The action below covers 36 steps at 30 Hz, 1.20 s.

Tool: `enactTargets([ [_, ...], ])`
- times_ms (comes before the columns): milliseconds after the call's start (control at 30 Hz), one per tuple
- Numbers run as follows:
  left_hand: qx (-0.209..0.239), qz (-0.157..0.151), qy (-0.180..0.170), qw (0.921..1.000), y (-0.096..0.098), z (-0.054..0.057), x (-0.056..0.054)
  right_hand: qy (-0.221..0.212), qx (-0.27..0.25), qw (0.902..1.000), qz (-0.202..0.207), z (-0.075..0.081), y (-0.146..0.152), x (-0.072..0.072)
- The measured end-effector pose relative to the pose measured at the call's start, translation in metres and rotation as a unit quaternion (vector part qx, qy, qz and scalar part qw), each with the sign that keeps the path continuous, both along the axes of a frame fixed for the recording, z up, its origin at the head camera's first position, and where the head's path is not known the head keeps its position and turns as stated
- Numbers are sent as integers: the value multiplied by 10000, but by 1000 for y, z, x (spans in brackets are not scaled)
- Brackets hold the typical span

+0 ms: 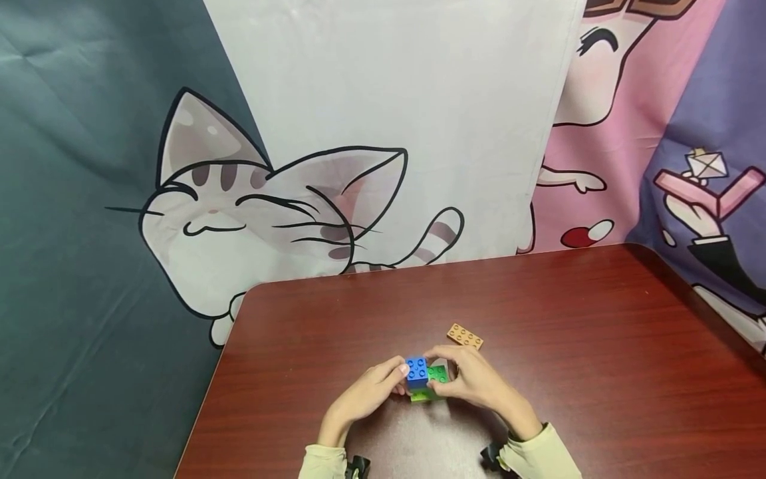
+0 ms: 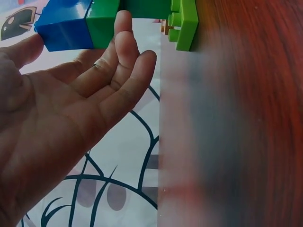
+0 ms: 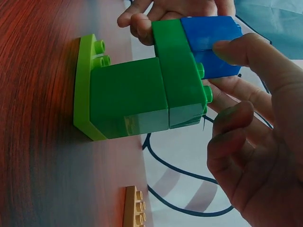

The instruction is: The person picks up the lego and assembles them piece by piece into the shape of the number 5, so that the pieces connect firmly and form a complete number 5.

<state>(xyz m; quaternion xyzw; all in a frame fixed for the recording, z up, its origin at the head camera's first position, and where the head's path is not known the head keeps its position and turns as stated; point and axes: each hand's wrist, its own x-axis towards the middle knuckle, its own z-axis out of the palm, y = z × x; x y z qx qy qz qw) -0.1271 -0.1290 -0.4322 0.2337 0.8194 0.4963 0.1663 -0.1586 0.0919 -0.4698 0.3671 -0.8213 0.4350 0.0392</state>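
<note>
A blue brick (image 1: 417, 382) sits on top of a stack, over one end of an upper green brick (image 3: 177, 71) whose other studs stay bare. Below that is a lower green brick (image 3: 128, 97), standing on a lime green plate (image 3: 83, 90) on the table. My left hand (image 1: 366, 394) pinches the blue brick from the left, thumb at its edge; its other fingers extend by the upper green brick. From the right, my right hand (image 1: 475, 381) grips the same blue brick, the thumb against its side. Parts of both hands' fingertips are hidden behind the bricks.
A tan studded plate (image 1: 465, 336) lies on the reddish-brown table (image 1: 287, 372), just beyond my right hand. Behind the table's far edge hangs a cloth backdrop (image 1: 407, 86) with cartoon animals.
</note>
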Motion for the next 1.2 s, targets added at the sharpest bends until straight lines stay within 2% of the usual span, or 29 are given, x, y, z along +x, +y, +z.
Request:
enactTargets([
  [433,88,-18,-283,9996,-4,-4,0,-351,-28,9993,80,1,1,1],
  [567,95,-42,-217,9997,-7,-24,-7,-380,-40,9992,118,2,1,0],
  [667,114,-53,-190,9997,-9,-39,-12,-543,-108,9980,293,3,6,-1],
  [800,86,-55,-153,9998,-8,-41,-13,-922,-422,9944,282,1,23,-5],
  [900,14,-68,-59,10000,-8,-41,-13,-959,-478,9936,-349,-2,40,-10],
  [1000,-47,-55,7,10000,-8,-42,-14,-640,-41,9899,-1267,-8,54,-16],
  [1100,-62,-29,8,10000,-9,-43,-14,-256,586,9771,-2029,-17,61,-20],
  [1200,-31,-28,-14,10000,-9,-43,-14,-133,934,9672,-2358,-26,61,-23],
])
